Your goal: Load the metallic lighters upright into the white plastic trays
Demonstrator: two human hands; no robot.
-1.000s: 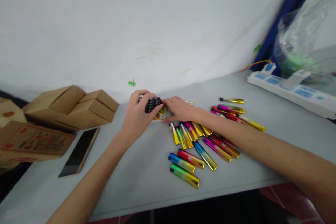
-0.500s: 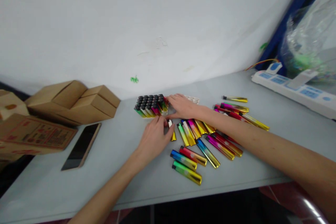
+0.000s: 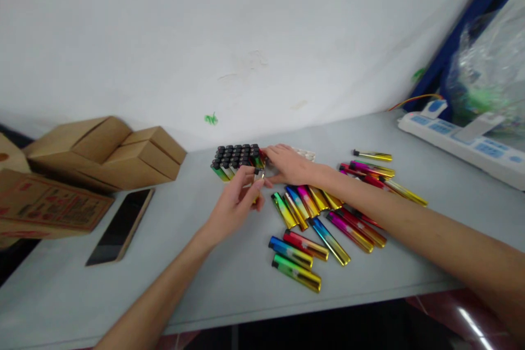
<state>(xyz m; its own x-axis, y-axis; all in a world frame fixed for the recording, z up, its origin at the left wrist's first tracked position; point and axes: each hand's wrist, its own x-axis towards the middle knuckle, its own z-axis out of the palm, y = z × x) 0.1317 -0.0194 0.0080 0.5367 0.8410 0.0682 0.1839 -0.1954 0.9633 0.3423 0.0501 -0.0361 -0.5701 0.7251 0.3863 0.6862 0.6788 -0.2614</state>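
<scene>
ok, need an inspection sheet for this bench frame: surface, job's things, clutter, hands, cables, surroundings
Surface: pale grey tabletop, set against a white wall.
Job's things: block of upright black-capped lighters at the back; loose metallic rainbow-coloured lighters lying flat, spread to its right.
Clutter: brown cardboard boxes and a dark flat phone on the left.
Hands: left hand pinches one lighter, lifted off the table; right hand rests against the block's right side.
Cables: white power strip at far right, thin orange wire beside it.
Surroundings: clear plastic bag and blue frame at upper right.
</scene>
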